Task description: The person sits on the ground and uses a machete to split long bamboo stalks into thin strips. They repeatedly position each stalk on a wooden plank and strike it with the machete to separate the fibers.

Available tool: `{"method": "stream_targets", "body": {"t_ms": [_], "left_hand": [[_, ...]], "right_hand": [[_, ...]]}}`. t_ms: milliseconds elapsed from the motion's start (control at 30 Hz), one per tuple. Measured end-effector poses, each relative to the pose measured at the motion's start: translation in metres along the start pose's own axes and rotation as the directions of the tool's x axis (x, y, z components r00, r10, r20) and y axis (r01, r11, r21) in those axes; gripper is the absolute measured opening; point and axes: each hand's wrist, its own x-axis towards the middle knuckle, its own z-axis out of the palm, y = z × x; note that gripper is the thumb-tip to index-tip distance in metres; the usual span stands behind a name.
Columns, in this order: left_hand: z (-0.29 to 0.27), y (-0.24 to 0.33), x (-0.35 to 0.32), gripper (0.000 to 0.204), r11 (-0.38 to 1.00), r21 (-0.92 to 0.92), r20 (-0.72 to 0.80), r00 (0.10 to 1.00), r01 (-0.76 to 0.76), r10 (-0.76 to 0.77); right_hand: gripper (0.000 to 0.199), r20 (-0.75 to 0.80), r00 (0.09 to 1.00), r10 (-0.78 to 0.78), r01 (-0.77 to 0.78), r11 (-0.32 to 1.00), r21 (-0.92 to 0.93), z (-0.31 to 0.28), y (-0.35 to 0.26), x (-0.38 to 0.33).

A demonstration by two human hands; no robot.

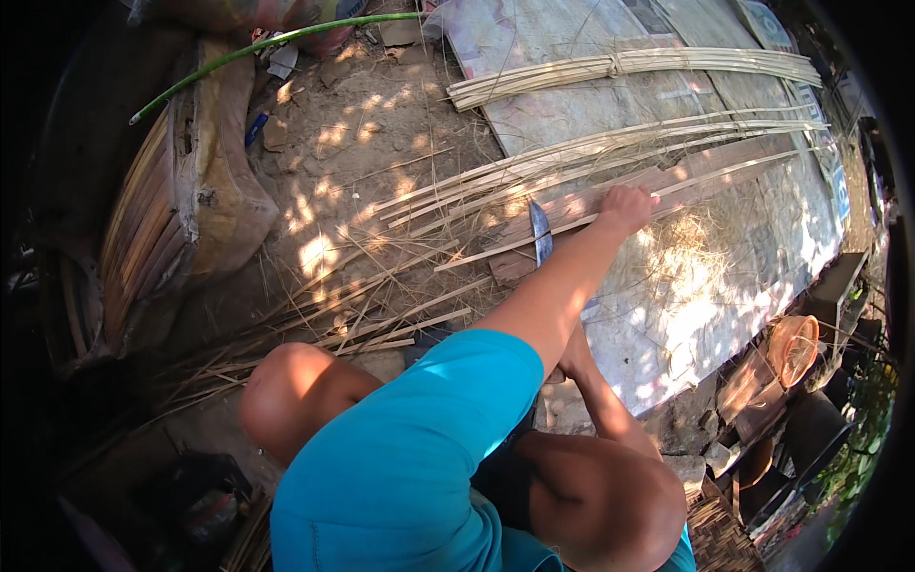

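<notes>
Left hand reached out over the ground, fingers curled down onto a long bamboo strip lying across a wooden board; they pressed or gripped it, couldn't tell which. Strip ran from under the fingers back toward the dirt on the person's left. Knife with a grey blade stood just beside the fingers, on their near left side, blade over the same strip. Right hand was mostly hidden under the left forearm; couldn't tell how open its fingers were or what they held. Loose strips fanned just beyond the fingers. Tied bundle of strips lay well beyond them on a pale tarp. Basket sat far right of the fingers.
</notes>
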Motion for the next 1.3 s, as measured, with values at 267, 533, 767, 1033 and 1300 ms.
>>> {"method": "stream_targets", "body": {"t_ms": [267, 533, 767, 1033, 1300], "left_hand": [[-0.01, 0.0, -0.006, 0.053, 0.999, -0.035, 0.003, 1.0, -0.016, 0.017], [-0.01, -0.002, -0.007, 0.056, 0.999, -0.049, 0.015, 1.0, -0.007, 0.007], [0.002, -0.006, -0.014, 0.053, 1.0, -0.004, -0.01, 1.0, -0.013, 0.013], [-0.049, -0.026, -0.044, 0.056, 1.0, 0.022, 0.138, 0.99, -0.009, 0.006], [-0.204, -0.138, -0.17, 0.096, 0.857, 0.482, 0.672, 0.704, -0.183, -0.228]], "right_hand": [[0.03, -0.101, 0.903, -0.417, 0.376, 0.882, -0.283, 0.01, -0.002, -0.006], [0.025, 0.331, 0.939, -0.091, 0.073, 0.995, 0.066, 0.018, -0.018, -0.004], [0.024, 0.525, 0.851, 0.017, -0.111, 0.983, 0.149, 0.024, -0.023, -0.006], [0.022, 0.459, 0.864, 0.209, -0.421, 0.799, 0.43, 0.047, -0.013, -0.02], [0.04, -0.347, 0.938, 0.008, -0.087, 0.973, -0.212, -0.031, 0.061, -0.018]]}}
